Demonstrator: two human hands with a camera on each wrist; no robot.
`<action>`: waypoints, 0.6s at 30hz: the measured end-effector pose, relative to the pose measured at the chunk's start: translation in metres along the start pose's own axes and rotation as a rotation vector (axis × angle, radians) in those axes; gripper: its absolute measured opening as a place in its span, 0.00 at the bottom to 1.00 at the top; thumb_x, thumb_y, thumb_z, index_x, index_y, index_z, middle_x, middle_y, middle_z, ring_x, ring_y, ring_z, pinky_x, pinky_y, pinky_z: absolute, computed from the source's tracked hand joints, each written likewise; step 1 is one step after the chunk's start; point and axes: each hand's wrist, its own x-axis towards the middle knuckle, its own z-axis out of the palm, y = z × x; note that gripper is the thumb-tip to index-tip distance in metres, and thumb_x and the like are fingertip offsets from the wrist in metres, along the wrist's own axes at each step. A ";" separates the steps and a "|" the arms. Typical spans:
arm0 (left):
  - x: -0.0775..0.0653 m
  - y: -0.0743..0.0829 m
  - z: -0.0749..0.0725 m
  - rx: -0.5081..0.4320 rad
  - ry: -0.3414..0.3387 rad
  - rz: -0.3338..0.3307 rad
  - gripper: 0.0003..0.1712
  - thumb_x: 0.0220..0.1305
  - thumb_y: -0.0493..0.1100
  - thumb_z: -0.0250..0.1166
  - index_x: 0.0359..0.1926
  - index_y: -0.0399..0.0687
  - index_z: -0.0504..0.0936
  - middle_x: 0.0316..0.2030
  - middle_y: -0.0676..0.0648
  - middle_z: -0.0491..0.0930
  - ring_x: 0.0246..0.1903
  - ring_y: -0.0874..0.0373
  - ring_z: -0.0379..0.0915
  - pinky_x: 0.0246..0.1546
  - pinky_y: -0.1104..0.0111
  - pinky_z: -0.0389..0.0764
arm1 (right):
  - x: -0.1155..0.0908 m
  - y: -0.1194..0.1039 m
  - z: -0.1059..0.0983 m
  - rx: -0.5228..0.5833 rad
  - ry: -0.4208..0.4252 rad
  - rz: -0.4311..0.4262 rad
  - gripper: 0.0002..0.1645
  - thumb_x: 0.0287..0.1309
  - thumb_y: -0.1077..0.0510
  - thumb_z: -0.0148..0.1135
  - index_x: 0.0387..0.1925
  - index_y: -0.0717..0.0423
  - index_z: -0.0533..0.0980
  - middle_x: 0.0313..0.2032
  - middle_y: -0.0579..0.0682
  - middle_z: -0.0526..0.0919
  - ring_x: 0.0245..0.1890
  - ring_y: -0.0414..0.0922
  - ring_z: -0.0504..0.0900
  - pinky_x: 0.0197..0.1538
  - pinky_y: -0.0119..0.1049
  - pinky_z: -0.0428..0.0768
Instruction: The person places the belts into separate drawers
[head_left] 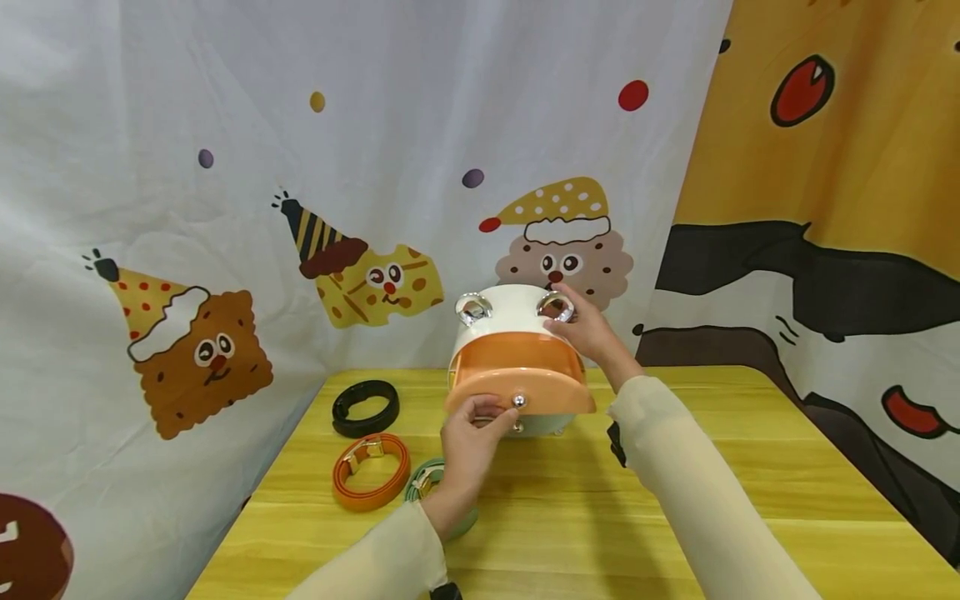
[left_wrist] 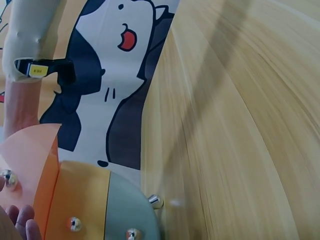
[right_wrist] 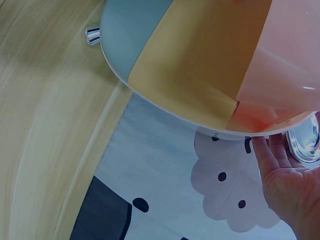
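Observation:
A small drawer box (head_left: 512, 308) stands towards the back of the table, its white top bearing two chrome rings. The upper orange drawer (head_left: 480, 385) is pulled out; a yellow drawer (left_wrist: 77, 200) and a green drawer (left_wrist: 127, 205) sit beneath it, each with a silver knob. My left hand (head_left: 468, 442) is at the orange drawer's front, thumb and forefinger pinching by its knob (head_left: 519, 401). My right hand (head_left: 588, 329) grips the box's upper right side around the right chrome ring (head_left: 556, 307); in the right wrist view its fingers (right_wrist: 265, 155) lie along the box's edge.
To the left lie three coiled belts: a black belt (head_left: 365, 408), an orange belt (head_left: 372, 472) and a green belt (head_left: 426, 477), the last partly hidden by my left hand. The wooden table (head_left: 750, 483) meets a printed curtain (head_left: 405, 125) behind the box.

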 end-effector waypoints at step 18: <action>0.012 0.010 -0.076 0.146 0.016 -0.032 0.19 0.56 0.43 0.76 0.46 0.40 0.83 0.39 0.44 0.82 0.37 0.51 0.78 0.35 0.71 0.79 | 0.000 -0.001 -0.001 0.018 -0.002 0.023 0.44 0.66 0.58 0.64 0.77 0.37 0.54 0.71 0.58 0.62 0.60 0.58 0.73 0.62 0.52 0.73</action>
